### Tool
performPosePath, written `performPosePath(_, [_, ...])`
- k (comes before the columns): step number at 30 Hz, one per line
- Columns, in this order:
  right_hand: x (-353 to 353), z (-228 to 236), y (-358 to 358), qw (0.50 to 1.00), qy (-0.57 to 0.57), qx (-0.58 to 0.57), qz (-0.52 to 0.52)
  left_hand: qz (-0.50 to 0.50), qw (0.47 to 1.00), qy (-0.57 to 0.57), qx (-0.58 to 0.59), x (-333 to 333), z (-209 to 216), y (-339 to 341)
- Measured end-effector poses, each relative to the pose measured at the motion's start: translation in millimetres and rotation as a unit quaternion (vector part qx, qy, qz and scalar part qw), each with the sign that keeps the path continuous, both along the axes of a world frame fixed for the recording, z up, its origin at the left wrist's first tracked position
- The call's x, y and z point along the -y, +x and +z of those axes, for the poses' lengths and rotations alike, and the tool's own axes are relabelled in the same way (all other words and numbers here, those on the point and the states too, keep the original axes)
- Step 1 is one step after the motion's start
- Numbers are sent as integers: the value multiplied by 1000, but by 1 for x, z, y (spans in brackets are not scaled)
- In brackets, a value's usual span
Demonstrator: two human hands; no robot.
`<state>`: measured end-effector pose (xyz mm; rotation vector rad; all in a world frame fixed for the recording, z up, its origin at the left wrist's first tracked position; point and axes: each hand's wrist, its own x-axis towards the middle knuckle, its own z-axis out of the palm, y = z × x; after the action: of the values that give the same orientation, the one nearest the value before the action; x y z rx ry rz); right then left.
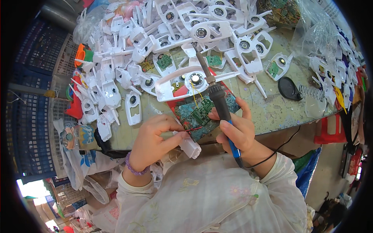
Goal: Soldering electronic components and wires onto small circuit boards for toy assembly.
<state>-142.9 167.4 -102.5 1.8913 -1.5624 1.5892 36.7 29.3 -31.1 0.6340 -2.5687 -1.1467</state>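
Note:
My right hand (240,130) is wrapped round a soldering iron (221,106) with a black and blue handle. Its tip points up and away from me. Right-hand fingers also reach the edge of a green circuit board (203,112) above a stained work pad (185,110). Between the thumb and fingers of my left hand (157,134) is a small white plastic housing (190,147). Thin red wires (194,129) run from near the housing toward the board. Yellow wires (194,91) link the board to a white plastic shell (167,85) with a round speaker (196,79), lying just beyond.
A heap of white shells (186,27) with speakers fills the table's far side. White housings (110,93) are piled at the left. Toward the right lie a black round lid (288,88) and a metal coil stand (312,93). The iron's cord (280,146) trails right. A red stool (330,130) stands below.

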Motion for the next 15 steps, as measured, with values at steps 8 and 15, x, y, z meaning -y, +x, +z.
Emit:
performPosePath(8, [2, 0, 1, 1000, -2, 2, 6, 112, 961, 226, -110, -11, -23, 9])
performPosePath(15, [2, -1, -2, 1000, 4, -5, 6, 115, 976, 156, -94, -16, -8, -6])
